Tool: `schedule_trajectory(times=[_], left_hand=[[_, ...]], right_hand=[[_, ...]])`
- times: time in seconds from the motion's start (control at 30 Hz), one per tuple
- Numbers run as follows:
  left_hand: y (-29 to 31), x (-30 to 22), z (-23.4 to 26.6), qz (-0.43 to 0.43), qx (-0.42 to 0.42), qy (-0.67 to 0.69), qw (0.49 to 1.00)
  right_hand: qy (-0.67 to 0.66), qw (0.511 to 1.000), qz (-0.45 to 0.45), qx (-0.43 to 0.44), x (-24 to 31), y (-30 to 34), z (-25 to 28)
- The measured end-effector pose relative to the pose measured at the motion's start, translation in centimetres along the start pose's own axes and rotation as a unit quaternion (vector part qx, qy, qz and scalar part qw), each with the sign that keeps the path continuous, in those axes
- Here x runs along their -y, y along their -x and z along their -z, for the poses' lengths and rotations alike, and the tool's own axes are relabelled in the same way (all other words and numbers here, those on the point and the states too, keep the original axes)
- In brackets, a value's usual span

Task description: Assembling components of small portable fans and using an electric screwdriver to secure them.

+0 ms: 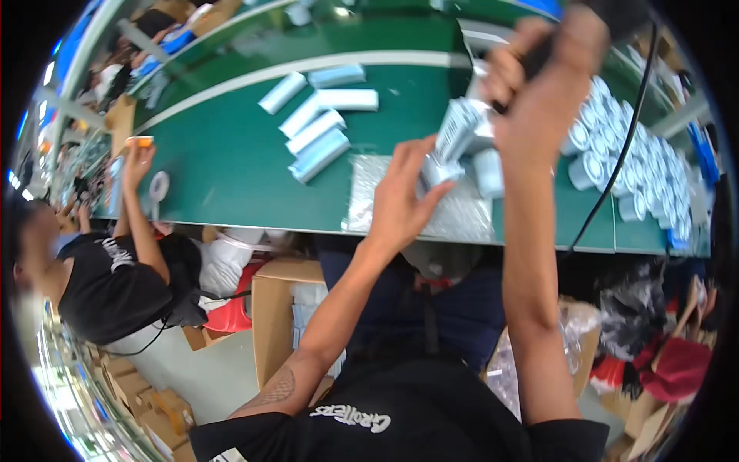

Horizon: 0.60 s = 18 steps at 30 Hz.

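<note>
A long pale blue pack with dark print (456,132) is being pinched near its lower end by the left hand (402,185), thumb on one side and fingers on the other, right over a clear, crinkly plastic sheet (466,219) on the green tabletop (223,173). A chunky, kinda blurry black tool (616,27) is gripped in the right hand (533,112), fingers wrapped round it, held up above the table; what kind it is can't be told. Over on the right, a big heap of pale blue, round-ended rolls (654,177) is crossed by a thin black cable (636,115). Six oblong pale blue and white packs (321,156) are scattered off to the left, and a small orange-and-white item (140,142) is held by a co-worker (115,281) further over
</note>
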<state>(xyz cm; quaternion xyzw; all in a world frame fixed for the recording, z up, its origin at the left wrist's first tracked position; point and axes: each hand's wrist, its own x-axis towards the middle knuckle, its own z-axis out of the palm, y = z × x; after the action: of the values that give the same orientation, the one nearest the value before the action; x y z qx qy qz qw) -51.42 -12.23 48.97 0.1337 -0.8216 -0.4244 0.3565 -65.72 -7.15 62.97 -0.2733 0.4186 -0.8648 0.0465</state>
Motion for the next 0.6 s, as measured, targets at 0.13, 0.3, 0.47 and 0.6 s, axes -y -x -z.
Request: schedule_trajectory(times=[0.13,0.3,0.47,0.6], left_hand=[[1.0,-0.3,9.4,0.039,-0.141,-0.122,0.982],[-0.1,11.5,30.1,0.176,-0.217,-0.357,0.891],[-0.9,14.1,30.8,0.042,-0.247,-0.486,0.837],[0.2,-9.7,10.4,0.000,-0.038,0.047,0.998]], right_hand=[[0.008,0.997,0.039,0.065,8.2,1.3,5.3],[-0.027,0.994,0.007,0.103,8.2,2.0,8.1],[-0.019,0.995,-0.013,0.095,7.1,1.1,6.8],[-0.004,0.994,-0.020,0.111,6.0,0.0,8.6]])
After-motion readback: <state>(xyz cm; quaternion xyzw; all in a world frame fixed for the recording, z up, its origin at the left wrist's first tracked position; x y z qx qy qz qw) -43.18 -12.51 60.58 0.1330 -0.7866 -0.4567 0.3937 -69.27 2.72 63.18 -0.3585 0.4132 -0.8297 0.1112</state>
